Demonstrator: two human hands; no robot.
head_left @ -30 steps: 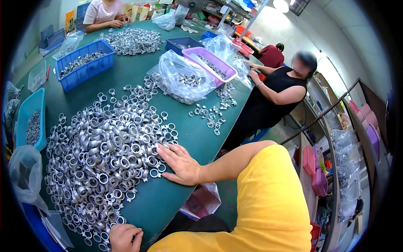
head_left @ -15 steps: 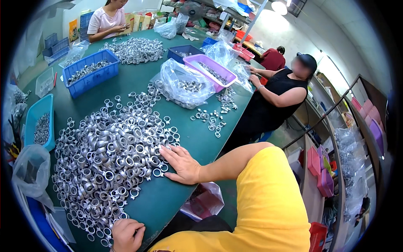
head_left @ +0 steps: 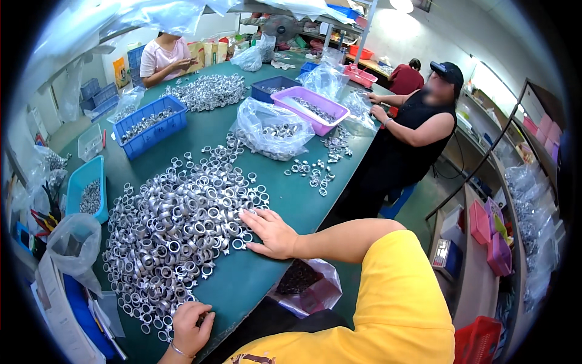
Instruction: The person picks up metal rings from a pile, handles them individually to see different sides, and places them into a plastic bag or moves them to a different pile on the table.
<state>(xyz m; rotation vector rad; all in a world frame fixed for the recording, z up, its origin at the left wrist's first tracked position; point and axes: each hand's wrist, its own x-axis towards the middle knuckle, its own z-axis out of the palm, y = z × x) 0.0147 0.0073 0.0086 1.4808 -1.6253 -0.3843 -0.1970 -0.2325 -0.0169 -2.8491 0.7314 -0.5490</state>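
A broad pile of grey metal rings with small lugs [head_left: 176, 224] is heaped on the green table [head_left: 233, 291]. My right hand [head_left: 273, 235] lies against the pile's right edge, fingers stretched out and apart, its fingertips touching the outermost rings. At the pile's near edge, beside the table's front, my left hand [head_left: 193, 326] is closed with its fingers curled in. What it holds, if anything, is hidden. A clear plastic bag of metal parts [head_left: 273, 130] sits beyond the pile, with several small loose parts [head_left: 312, 173] to its right.
Blue bin [head_left: 151, 130], turquoise bin [head_left: 102, 206] and purple bin [head_left: 324, 127] hold metal parts. A second heap [head_left: 209, 91] lies farther back. One person [head_left: 418, 127] works at the right edge, another [head_left: 165, 60] at the far left. An open bag [head_left: 309, 285] stands below the table edge.
The whole view has shifted, so the table and pile appear farther right. Both hands keep nearly the same places at the pile; more of my left wrist, with a bracelet, now shows.
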